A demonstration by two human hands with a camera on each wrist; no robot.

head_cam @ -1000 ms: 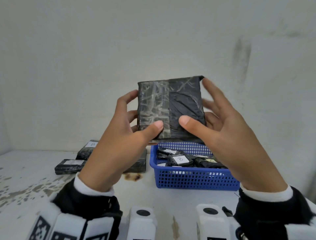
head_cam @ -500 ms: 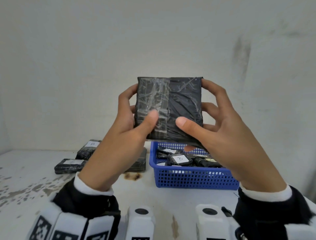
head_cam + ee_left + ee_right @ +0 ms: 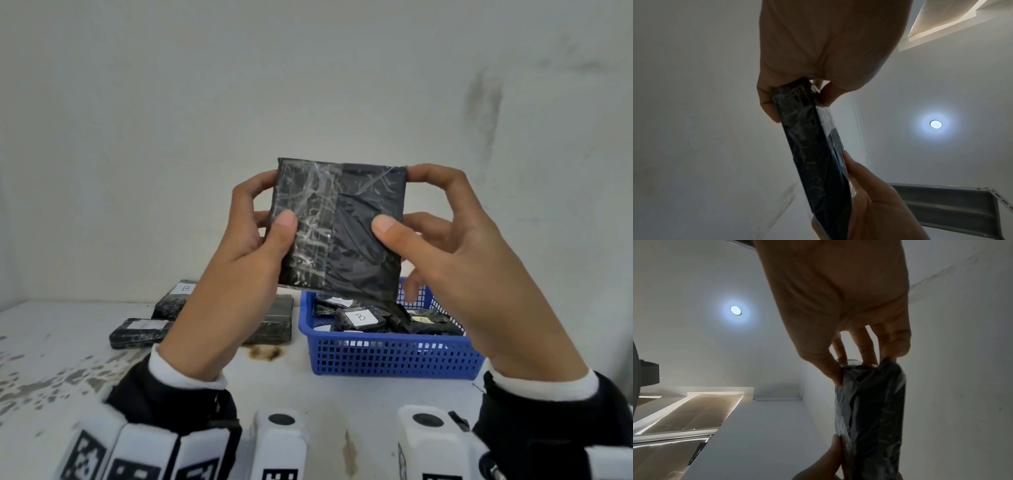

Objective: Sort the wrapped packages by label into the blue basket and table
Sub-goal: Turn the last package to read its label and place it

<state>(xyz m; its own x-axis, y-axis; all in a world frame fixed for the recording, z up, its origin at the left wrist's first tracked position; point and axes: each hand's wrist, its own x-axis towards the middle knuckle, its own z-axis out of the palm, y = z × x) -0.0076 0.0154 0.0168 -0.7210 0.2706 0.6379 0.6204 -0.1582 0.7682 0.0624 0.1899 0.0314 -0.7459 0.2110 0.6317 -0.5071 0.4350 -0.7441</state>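
Both hands, left hand (image 3: 236, 270) and right hand (image 3: 455, 274), pinch a black wrapped package (image 3: 339, 226) upright above the counter (image 3: 308, 394) near the blue basket (image 3: 390, 356), no label showing, so turning it over likely comes next.

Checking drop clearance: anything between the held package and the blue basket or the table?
Nothing visible. Both hands, left hand and right hand, hold the black package in open air above the blue basket; the table in front lies unobstructed too.

A stained white wall (image 3: 308, 85) rises behind; overhead, a round ceiling light (image 3: 935, 124) glows near grey metal shelving (image 3: 945, 207).
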